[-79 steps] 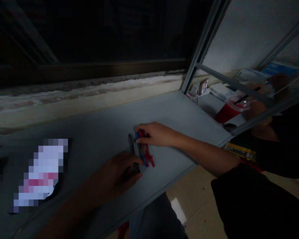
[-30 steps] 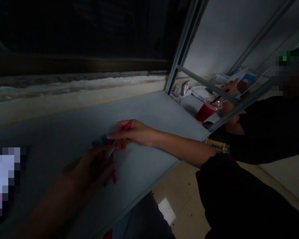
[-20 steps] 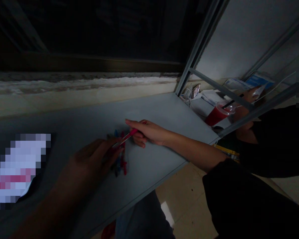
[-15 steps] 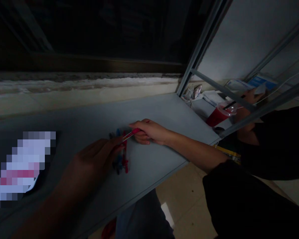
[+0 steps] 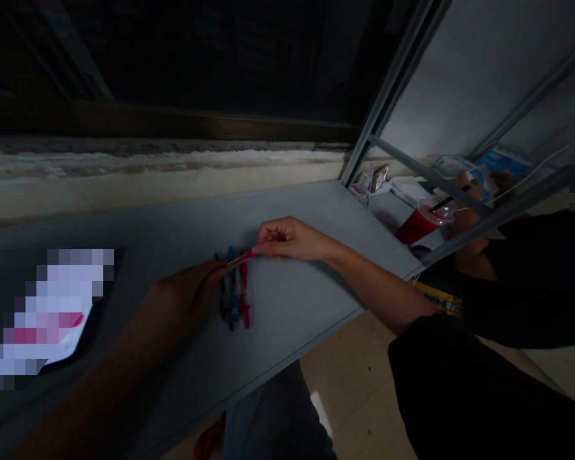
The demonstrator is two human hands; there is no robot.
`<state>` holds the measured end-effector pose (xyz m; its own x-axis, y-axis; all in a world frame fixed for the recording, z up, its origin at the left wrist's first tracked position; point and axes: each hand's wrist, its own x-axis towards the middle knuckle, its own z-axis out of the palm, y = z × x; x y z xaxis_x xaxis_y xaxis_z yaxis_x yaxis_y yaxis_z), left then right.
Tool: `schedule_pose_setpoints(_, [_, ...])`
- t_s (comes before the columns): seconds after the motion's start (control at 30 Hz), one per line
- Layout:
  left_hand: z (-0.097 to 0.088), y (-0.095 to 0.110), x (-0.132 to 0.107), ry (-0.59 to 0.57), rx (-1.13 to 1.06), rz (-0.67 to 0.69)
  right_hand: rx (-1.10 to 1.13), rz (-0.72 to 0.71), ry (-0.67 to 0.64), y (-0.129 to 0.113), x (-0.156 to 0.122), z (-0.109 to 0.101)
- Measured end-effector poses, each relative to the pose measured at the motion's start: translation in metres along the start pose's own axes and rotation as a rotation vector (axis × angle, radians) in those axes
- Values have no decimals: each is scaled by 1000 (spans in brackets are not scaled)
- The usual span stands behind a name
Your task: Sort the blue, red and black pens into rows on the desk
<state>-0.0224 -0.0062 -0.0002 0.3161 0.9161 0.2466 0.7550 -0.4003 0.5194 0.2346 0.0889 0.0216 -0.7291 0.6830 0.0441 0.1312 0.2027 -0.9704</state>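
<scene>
Mid-frame, your left hand and right hand are pinching opposite ends of a red pen, which is slanting up rightward.

The left grip hides one end of the slim pink-and-clear pen; pixelation masks the flat, pale-lilac panel.

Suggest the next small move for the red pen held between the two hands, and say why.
Perhaps lower the red pen onto the grey tabletop, to the right of the other pens: the left hand and right hand hold it toward opposite ends, so it could be set down steadily, and the others already lie roughly side by side.
</scene>
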Motion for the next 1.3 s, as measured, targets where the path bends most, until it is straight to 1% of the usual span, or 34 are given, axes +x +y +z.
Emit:
schedule_pose_setpoints(0.07, [-1,2,1,2,8,-11,8,-80,42,1,0,0])
schedule_pose_setpoints(0.1, [-2,3,2,11,14,-6,5,-86,52,2,0,0])
schedule_pose_setpoints(0.2, [-4,7,3,75,40,32,-42,-4,6,1,0,0])
schedule_pose_setpoints(0.27, [-4,8,3,114,62,52,-37,-13,-11,1,1,0])
schedule_pose_setpoints(0.37, [-4,8,3,149,89,39,-12,-86,78,1,1,0])
schedule_pose_setpoints(0.43, [-4,7,3,177,103,18,-32,-52,88,2,2,0])
schedule_pose_setpoints(0.5, [-4,6,2,192,108,3,-30,-12,56,3,2,1])
schedule_pose_setpoints(0.57, [-3,5,2,183,97,13,8,-22,43,2,2,2])
schedule_pose_setpoints(0.67, [-2,3,2,136,73,63,51,-69,81,0,2,2])
schedule_pose_setpoints(0.77, [0,4,2,92,19,119,66,-49,87,-1,3,2])
schedule_pose_setpoints(0.83, [1,6,2,75,-14,130,111,-33,81,-1,5,1])
schedule_pose_setpoints(1.0, [1,12,1,89,-35,88,270,-22,181,-1,6,-3])
schedule_pose_setpoints(1.07, [1,11,0,97,-57,81,316,-24,196,-1,5,-3])
schedule_pose_setpoints(1.2, [-1,11,0,109,-65,60,422,-48,227,-1,4,1])
schedule_pose_setpoints(1.3, [-1,13,0,111,-76,34,500,-70,298,-4,2,5])
